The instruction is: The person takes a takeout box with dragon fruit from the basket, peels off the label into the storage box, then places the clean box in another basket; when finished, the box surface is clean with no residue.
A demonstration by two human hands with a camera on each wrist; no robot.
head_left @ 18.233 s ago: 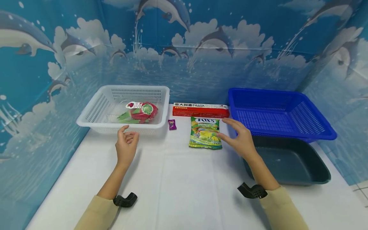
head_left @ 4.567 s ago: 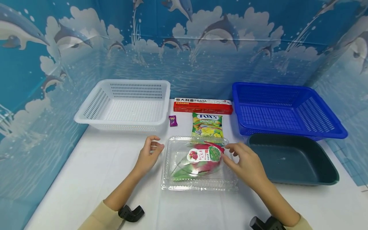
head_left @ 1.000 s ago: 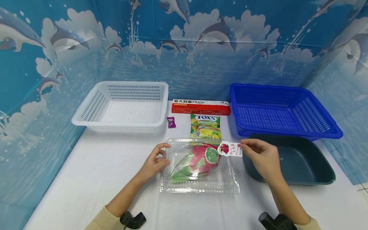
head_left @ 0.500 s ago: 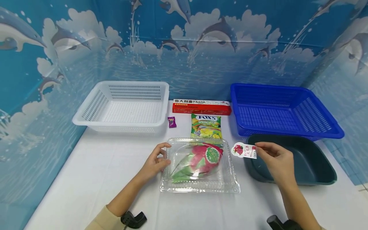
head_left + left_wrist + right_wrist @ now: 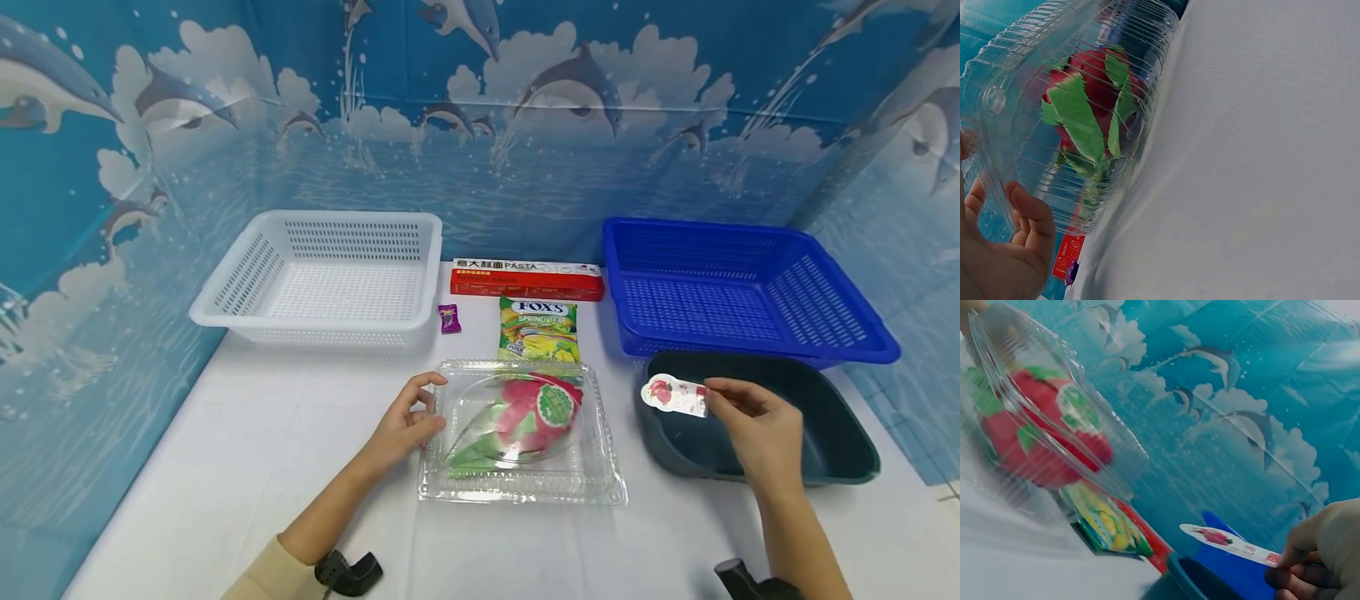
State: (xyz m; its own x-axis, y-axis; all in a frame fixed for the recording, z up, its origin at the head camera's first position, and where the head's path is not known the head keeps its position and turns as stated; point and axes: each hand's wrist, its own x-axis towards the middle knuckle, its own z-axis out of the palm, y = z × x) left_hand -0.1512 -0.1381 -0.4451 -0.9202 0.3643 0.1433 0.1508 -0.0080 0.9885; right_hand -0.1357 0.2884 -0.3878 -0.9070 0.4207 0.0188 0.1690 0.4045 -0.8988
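Note:
A clear plastic clamshell box point(image 5: 525, 487) lies at the middle of the table with a red and green dragon fruit point(image 5: 517, 417) inside. My left hand point(image 5: 405, 425) grips its left edge, fingers on top and thumb lower down; the left wrist view shows the thumb point(image 5: 1035, 215) at the box wall. A round green sticker point(image 5: 555, 405) shows at the fruit's right end. Between right thumb and fingers, my right hand point(image 5: 761, 429) pinches a white label sticker point(image 5: 675, 395) with a red fruit picture. That label hangs above the left part of a dark green tub point(image 5: 825, 417).
Behind the tub stands a blue basket point(image 5: 697, 292), and a white basket point(image 5: 352, 292) is at the back left. Between them lie a red pasta box point(image 5: 525, 282), a green candy bag point(image 5: 537, 325) partly behind the clamshell, and a small purple candy point(image 5: 449, 318).
The clamshell has come from the white basket to the table's middle. Its label, on the lid 4.6 s ago, is peeled off and has moved right over the tub; my left hand stays put lately.

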